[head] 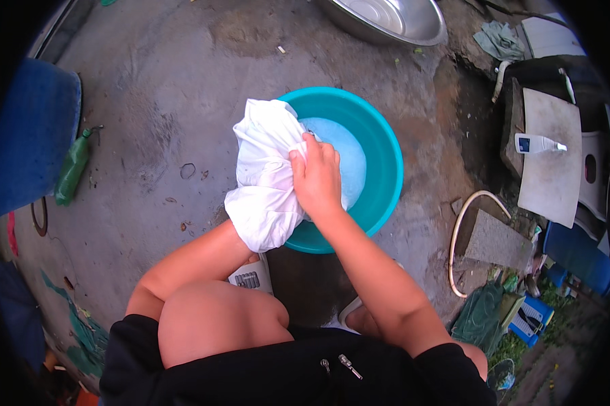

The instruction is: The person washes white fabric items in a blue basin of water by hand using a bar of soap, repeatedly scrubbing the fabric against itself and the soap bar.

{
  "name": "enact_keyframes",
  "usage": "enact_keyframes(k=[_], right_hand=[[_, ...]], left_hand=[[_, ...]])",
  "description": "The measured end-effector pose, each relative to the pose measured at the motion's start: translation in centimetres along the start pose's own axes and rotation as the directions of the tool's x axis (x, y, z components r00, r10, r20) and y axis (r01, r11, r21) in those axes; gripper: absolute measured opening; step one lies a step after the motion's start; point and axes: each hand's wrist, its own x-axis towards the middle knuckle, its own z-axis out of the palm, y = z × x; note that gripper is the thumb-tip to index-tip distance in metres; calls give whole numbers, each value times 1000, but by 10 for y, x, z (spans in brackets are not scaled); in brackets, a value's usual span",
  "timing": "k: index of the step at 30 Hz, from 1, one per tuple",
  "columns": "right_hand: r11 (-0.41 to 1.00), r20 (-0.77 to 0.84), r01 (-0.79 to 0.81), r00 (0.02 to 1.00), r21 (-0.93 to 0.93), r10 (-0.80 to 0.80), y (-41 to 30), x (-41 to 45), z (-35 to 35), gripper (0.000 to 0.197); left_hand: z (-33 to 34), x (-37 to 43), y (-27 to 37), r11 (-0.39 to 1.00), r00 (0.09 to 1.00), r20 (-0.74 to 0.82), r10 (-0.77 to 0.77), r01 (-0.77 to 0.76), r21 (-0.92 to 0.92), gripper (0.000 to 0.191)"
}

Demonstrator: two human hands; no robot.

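A bunched white cloth (267, 167) hangs over the left rim of a round teal plastic basin (388, 162). My right hand (317, 175) grips the cloth's gathered edge above the basin, thumb towards the left. My left forearm (201, 254) runs up under the cloth, which covers my left hand completely, so its fingers are hidden. Pale bluish, cloudy liquid (353, 152) shows in the basin to the right of my right hand. The basin sits on the concrete ground in front of my feet.
A large metal basin (411, 23) lies beyond. To the left stand a blue plastic barrel (36, 132) and a green bottle (74, 167). On the right, a clear bottle (536, 144) rests on a pale board (548, 188); a hose (455, 248) curves around a concrete slab (498, 241).
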Motion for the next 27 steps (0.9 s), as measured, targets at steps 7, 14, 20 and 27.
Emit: enact_keyframes(k=[7,14,20,27], right_hand=[[984,95,92,990,150,-107,-16,-15,-15,46],[989,40,124,991,81,-128,-33,-22,-11,44],[993,36,-114,993,-29,115,26,12,-1,46],[988,17,142,990,62,-143,-27,-11,-11,44]], left_hand=[[-19,-10,-1,962,998,-49,-40,52,269,52],[-34,-12,7,903,997,-56,-56,74,422,50],[-42,3,-15,537,997,58,51,-77,840,49],[-56,-5,-12,968,994,98,-39,13,249,49]])
